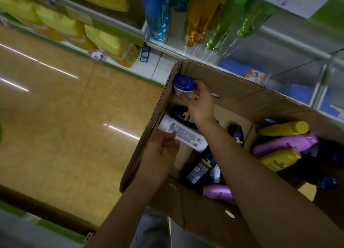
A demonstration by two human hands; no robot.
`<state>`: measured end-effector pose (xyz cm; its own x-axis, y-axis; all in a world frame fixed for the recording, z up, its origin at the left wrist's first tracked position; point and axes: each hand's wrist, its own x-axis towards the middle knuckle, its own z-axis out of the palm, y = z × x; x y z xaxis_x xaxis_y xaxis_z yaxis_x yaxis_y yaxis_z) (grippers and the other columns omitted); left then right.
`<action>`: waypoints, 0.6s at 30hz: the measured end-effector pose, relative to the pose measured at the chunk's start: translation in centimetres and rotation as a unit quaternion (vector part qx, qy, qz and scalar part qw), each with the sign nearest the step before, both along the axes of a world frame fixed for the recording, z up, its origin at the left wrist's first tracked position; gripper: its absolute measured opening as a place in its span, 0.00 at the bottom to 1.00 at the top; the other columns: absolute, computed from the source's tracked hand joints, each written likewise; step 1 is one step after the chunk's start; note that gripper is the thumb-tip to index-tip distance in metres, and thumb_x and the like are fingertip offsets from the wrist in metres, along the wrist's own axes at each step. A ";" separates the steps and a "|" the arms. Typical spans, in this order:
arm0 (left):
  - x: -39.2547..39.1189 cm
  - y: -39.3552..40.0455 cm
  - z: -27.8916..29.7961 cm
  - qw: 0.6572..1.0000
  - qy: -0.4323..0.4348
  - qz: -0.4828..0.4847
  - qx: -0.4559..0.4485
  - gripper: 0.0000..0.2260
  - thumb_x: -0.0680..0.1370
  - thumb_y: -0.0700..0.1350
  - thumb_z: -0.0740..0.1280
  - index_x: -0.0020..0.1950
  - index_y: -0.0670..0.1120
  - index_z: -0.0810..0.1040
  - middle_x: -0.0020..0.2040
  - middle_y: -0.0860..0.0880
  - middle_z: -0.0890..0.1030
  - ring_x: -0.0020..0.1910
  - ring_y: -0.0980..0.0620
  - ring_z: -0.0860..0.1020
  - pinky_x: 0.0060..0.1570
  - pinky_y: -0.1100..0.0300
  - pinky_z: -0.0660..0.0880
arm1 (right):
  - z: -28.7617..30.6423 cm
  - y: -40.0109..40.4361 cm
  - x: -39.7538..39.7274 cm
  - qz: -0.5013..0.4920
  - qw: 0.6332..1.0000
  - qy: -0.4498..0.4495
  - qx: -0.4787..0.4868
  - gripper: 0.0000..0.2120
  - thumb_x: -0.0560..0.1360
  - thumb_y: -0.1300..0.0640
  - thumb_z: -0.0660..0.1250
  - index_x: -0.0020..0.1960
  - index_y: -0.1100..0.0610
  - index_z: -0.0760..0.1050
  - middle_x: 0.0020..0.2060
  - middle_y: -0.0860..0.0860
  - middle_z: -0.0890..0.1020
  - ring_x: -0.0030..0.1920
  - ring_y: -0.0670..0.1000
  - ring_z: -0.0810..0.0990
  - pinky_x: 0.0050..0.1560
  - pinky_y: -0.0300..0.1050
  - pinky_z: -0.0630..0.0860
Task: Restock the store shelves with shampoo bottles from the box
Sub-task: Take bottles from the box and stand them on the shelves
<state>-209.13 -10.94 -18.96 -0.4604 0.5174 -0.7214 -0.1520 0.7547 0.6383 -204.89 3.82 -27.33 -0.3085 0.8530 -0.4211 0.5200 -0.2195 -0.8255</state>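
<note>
An open cardboard box (242,91) fills the lower right and holds several shampoo bottles in black, yellow and purple. My right hand (200,102) grips a bottle with a blue cap (183,84) at the box's far left corner. My left hand (160,154) holds the lower edge of a white bottle (183,135) with printed text, which lies tilted against the box's left wall. Black bottles (199,170) lie under my right forearm. Yellow bottles (283,129) and purple bottles (286,144) are piled at the right.
Store shelves (186,52) run along the top with blue, orange and green bottles (221,24) and yellow packs (61,24) to the left. A tan shiny floor (65,117) spreads left of the box. Lower shelf compartments at the right hold blue items (297,93).
</note>
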 end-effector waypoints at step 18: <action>-0.8 0.3 5.6 0.997 0.026 -0.069 0.032 0.16 0.81 0.51 0.59 0.66 0.46 0.70 0.51 0.52 0.79 0.44 0.64 0.75 0.34 0.77 0.69 | 11.8 -1.6 5.0 -0.059 0.990 0.116 -0.061 0.13 0.73 0.58 0.73 0.52 0.65 0.76 0.50 0.58 0.84 0.49 0.54 0.84 0.49 0.49 0.82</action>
